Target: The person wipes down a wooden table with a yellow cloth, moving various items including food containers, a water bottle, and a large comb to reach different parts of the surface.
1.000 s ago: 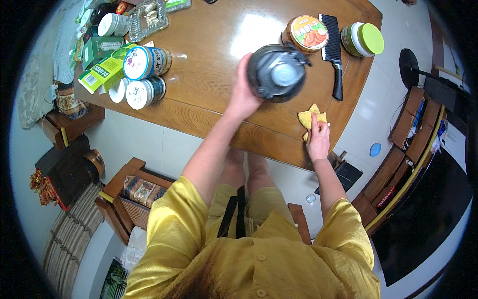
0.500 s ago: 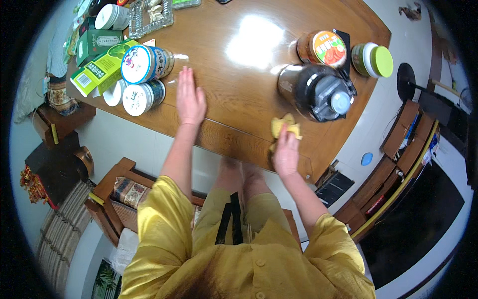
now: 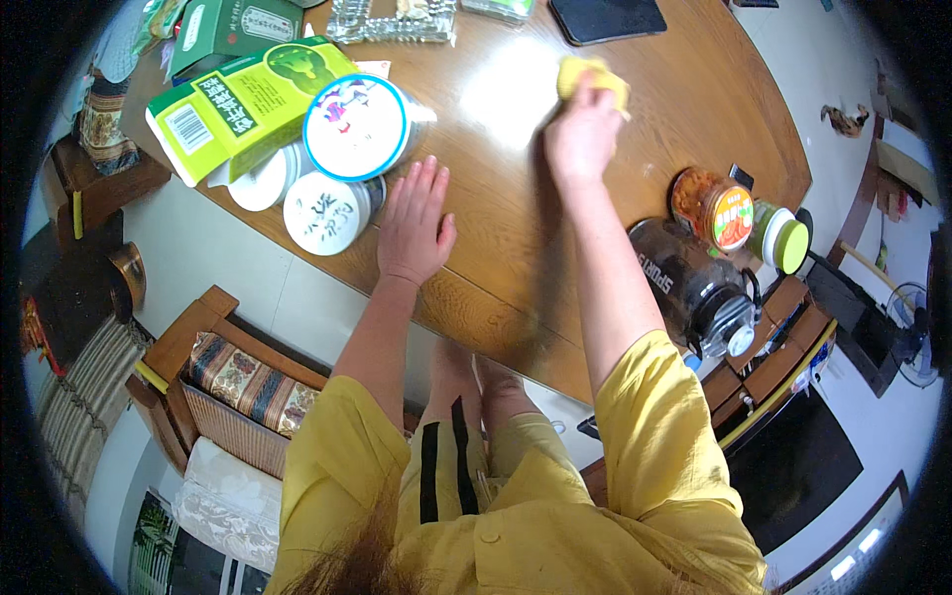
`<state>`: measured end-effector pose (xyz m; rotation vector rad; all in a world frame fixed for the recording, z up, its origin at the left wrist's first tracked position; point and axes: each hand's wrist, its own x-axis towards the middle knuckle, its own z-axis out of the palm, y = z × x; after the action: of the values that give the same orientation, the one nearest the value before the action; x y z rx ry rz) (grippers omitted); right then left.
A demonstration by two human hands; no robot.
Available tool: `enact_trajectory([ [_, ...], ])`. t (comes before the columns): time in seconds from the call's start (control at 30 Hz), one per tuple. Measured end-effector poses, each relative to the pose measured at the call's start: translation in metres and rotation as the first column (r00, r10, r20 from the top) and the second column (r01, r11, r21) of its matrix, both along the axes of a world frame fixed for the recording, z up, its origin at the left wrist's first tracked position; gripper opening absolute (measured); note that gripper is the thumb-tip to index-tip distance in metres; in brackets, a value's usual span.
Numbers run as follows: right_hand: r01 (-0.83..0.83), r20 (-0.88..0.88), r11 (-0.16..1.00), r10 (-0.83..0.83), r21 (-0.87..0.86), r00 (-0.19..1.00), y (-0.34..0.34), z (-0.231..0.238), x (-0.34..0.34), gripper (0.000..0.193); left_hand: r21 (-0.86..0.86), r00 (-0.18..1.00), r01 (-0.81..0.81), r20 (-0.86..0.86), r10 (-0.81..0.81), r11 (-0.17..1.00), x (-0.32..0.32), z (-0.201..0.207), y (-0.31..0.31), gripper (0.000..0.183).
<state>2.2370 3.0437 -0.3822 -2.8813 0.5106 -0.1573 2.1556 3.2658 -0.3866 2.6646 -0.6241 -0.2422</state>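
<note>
My right hand (image 3: 582,144) reaches far over the wooden table (image 3: 496,248) and grips a yellow cloth (image 3: 595,81) against its surface, beside a bright patch of glare. Flat on the tabletop near the front edge lies my left hand (image 3: 416,220), fingers stretched out and nothing in it. Close to its left stand a white-lidded tub (image 3: 325,213) and a jar with a blue-rimmed lid (image 3: 357,127). A green carton (image 3: 243,104) leans behind them, over another white lid (image 3: 266,178).
A dark sports bottle (image 3: 689,283), an orange-labelled jar (image 3: 712,206) and a green-lidded jar (image 3: 778,238) stand along the right edge. At the back lie a black phone (image 3: 607,18) and a clear plastic tray (image 3: 392,22). A wooden chair (image 3: 233,372) stands lower left.
My right hand has moved the yellow cloth from the front edge to the far part of the table. My left hand stays flat on the tabletop. The view has shifted, bringing the phone into sight.
</note>
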Motion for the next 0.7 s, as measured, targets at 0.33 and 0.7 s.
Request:
enact_trajectory([
  [0.33, -0.323, -0.086, 0.93, 0.341, 0.173, 0.936, 0.006, 0.016, -0.053, 0.054, -0.057, 0.999, -0.039, -0.031, 0.038, 0.998, -0.002, -0.002, 0.011, 0.063],
  [0.7, -0.479, -0.123, 0.867, 0.495, 0.137, 0.86, 0.012, 0.028, -0.044, 0.062, -0.071, 0.999, -0.03, -0.015, 0.029, 0.997, -0.002, 0.001, 0.008, 0.064],
])
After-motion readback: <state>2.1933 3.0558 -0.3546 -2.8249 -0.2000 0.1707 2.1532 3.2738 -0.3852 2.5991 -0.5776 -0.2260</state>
